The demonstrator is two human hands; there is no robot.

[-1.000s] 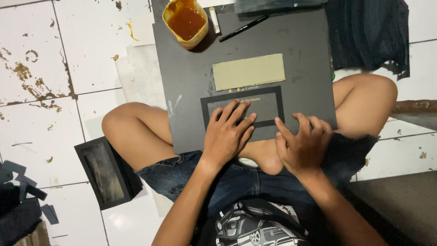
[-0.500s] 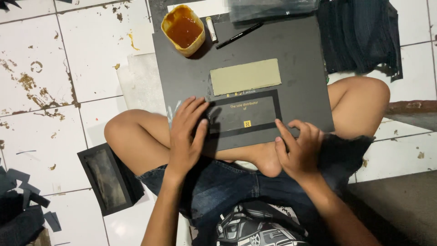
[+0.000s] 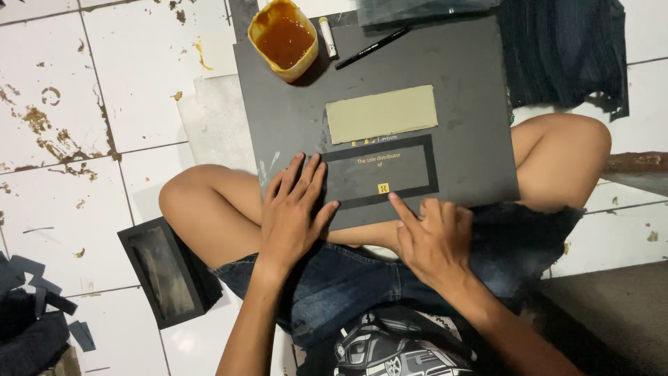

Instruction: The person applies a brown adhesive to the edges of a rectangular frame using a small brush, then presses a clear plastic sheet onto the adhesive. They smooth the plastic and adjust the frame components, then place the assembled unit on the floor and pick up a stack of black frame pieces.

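Note:
A large dark grey board [image 3: 459,76] lies across my crossed legs. On it sits a black rectangular piece with a grey centre panel [image 3: 379,174] bearing small gold print. Beyond that piece lies an olive-beige cardboard strip [image 3: 381,113]. My left hand [image 3: 292,212] rests flat with fingers spread on the piece's left end and the board. My right hand [image 3: 431,237] presses its index fingertip on the piece's near edge, the other fingers curled. Neither hand grips anything.
A yellow tub of brown glue [image 3: 283,38] stands at the board's far left corner, beside a small white tube [image 3: 327,36] and a black pen [image 3: 372,47]. A black box tray [image 3: 167,271] lies on the tiled floor at left. Dark cloth [image 3: 563,49] lies far right; black scraps [image 3: 35,306] far left.
My left hand slid off the middle of the black piece to its left end, uncovering the grey panel. My right hand extended its index finger to the near edge.

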